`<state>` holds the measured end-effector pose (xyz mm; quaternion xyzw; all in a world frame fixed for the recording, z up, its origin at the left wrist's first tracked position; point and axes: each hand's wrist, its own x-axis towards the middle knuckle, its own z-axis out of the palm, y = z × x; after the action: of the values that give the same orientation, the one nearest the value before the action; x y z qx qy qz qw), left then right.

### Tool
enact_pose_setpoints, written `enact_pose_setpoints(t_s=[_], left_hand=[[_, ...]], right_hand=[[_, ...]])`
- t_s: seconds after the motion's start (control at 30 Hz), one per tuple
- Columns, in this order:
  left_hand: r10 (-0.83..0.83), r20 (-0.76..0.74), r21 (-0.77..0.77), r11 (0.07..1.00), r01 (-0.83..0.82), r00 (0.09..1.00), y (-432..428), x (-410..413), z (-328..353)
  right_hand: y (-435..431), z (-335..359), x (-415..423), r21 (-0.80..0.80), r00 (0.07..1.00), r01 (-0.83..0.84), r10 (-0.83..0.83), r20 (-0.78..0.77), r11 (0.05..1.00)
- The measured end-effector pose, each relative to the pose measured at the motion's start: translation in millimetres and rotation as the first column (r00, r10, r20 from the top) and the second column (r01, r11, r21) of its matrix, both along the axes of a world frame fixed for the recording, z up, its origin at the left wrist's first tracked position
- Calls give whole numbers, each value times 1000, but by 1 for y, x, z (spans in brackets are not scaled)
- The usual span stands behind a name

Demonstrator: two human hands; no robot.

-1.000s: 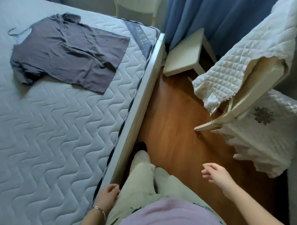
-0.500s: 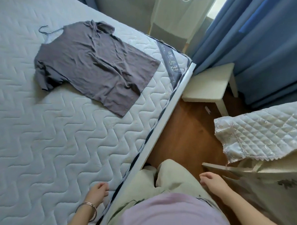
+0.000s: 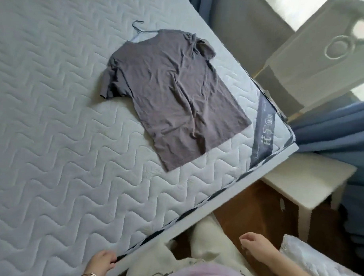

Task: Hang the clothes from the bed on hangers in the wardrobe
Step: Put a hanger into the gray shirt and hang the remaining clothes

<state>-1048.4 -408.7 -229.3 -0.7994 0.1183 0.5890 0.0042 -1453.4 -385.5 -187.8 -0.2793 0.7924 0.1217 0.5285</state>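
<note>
Grey tee (image 3: pixel 171 95): thin, creased jersey, flat on the bed (image 3: pixel 53 142), a wave-quilted pale mattress. Thin wire hanger (image 3: pixel 139 30) pokes out at the collar. Left hand (image 3: pixel 102 264): fingers curled, tips touching the mattress edge, holding nothing. Right hand (image 3: pixel 257 252): loosely half-curled over the wood floor (image 3: pixel 251 207), empty. White stool (image 3: pixel 308 183) beside the bed.

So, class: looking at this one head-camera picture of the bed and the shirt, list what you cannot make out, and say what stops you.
- Wardrobe: not in the head view at all.
- Hanger: only the hook and a bit of wire show; the shirt covers the rest.
- Label on the mattress: print too small and blurred to read.
- Left hand: fingertips curl over the mattress edge, hidden.
- Right hand: palm turned away, so its grip is unclear.
</note>
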Motion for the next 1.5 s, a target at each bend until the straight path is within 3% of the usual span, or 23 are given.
enact_pose_setpoints(t_s=[0.13, 0.3, 0.5, 0.6, 0.7, 0.83, 0.93, 1.03, 1.27, 1.4, 1.5], left_hand=[[56, 1, -62, 997, -56, 998, -56, -58, 0], [-197, 107, -274, 936, 220, 974, -189, -131, 2], [-274, 298, -484, 782, 393, 914, -371, -158, -47], [-274, 424, -493, 730, 473, 864, -449, -148, -95], [-299, 545, -529, 602, 598, 783, -513, -135, -147], [-360, 716, -441, 431, 787, 598, -582, -125, -202], [-348, 827, -312, 371, 875, 442, -603, -124, -225], [-303, 866, -298, 328, 897, 398, -608, -122, -242], [-308, 868, -297, 307, 904, 390, -604, -117, -244], [-311, 881, -268, 292, 918, 356, -606, -116, -248], [-310, 883, -269, 281, 921, 353, -606, -115, -250]], right_hand=[[-102, -16, -52, -31, 994, -109, 109, 13, 994], [-244, -35, -85, -93, 979, -197, 200, 27, 976], [-419, -84, -65, -316, 969, -228, 246, 20, 921], [-507, -105, -31, -419, 934, -336, 355, -33, 844], [-592, -127, 10, -534, 892, -421, 441, -98, 733], [-698, -155, 68, -690, 839, -483, 510, -189, 539], [-777, -179, 106, -741, 766, -560, 572, -293, 371], [-854, -206, 139, -735, 689, -640, 590, -421, 223], [-947, -245, 181, -595, 613, -764, 568, -550, 249], [-977, -251, 187, -574, 633, -761, 542, -552, 303], [-972, -247, 185, -563, 570, -805, 513, -642, 189]])
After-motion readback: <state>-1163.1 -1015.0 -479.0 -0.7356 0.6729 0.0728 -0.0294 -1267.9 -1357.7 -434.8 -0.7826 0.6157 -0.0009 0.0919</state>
